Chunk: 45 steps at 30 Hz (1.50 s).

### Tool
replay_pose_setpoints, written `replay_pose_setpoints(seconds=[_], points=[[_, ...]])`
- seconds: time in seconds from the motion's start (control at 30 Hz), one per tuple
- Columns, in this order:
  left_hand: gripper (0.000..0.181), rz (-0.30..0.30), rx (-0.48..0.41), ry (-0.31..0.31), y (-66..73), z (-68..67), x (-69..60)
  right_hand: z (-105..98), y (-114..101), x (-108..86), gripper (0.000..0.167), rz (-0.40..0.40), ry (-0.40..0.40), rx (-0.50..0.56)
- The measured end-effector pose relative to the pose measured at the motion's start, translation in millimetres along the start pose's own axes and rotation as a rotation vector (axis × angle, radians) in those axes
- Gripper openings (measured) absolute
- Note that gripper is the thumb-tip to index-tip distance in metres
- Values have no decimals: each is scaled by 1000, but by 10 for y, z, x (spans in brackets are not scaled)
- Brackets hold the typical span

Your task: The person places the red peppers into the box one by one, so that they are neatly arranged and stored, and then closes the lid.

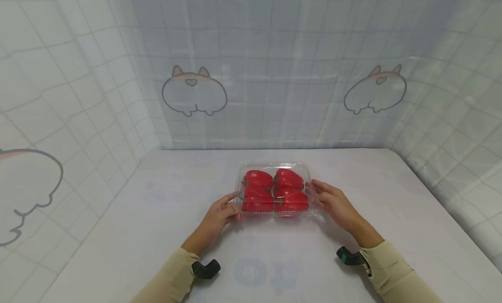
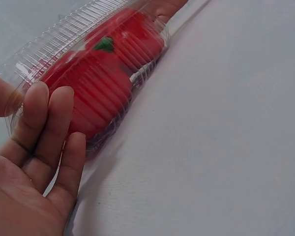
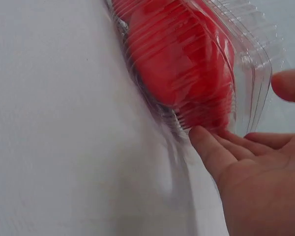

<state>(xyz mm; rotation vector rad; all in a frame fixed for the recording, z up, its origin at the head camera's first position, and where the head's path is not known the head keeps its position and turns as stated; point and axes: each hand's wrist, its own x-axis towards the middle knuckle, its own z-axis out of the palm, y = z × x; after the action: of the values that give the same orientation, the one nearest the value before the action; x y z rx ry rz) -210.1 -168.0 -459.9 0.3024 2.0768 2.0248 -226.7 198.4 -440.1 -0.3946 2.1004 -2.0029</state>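
A clear plastic clamshell box (image 1: pixel 272 165) with ribbed walls rests on the white table, its lid down. Inside it lie several red bell peppers (image 1: pixel 290 198) with green stems. My left hand (image 1: pixel 217 216) is at the box's left end; in the left wrist view its fairly straight fingers (image 2: pixel 59 118) lie along the wall, with the thumb near the rim. At the right end is my right hand (image 1: pixel 338 206). Its extended fingers (image 3: pixel 211 147) touch the lower side in the right wrist view, while the thumb stands apart from the rim.
The white table (image 1: pixel 176 172) has faint printed marks. Pale grid-patterned curtains (image 1: pixel 251 76) with cartoon animal outlines enclose its back and sides. A dark device (image 1: pixel 205 269) is strapped at the left wrist and another dark device (image 1: pixel 349 256) at the right.
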Motion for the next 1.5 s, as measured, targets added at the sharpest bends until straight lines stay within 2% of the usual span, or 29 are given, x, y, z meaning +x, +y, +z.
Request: replay_pose_setpoints(seconds=[0.13, 0.4, 0.67, 0.83, 1.03, 1.5], points=[[53, -5, -5, 15, -2, 11, 2, -40, 1, -10, 67, -5, -62, -21], [54, -47, -39, 44, 39, 46, 9, -159, -27, -23, 75, 58, -116, -193], [55, -91, -25, 88, 65, 68, 30, -174, -64, -4, 86, 103, -216, -161], [55, -95, -20, 83, 75, 68, 44, -197, -59, 0, 81, 37, -263, -125], [56, -86, -10, 76, 116, 82, 49, -247, -66, 11, 81, 14, -312, -74], [56, -81, -34, 46, 142, 44, 88, -312, -113, 24, 83, 27, -351, -88]])
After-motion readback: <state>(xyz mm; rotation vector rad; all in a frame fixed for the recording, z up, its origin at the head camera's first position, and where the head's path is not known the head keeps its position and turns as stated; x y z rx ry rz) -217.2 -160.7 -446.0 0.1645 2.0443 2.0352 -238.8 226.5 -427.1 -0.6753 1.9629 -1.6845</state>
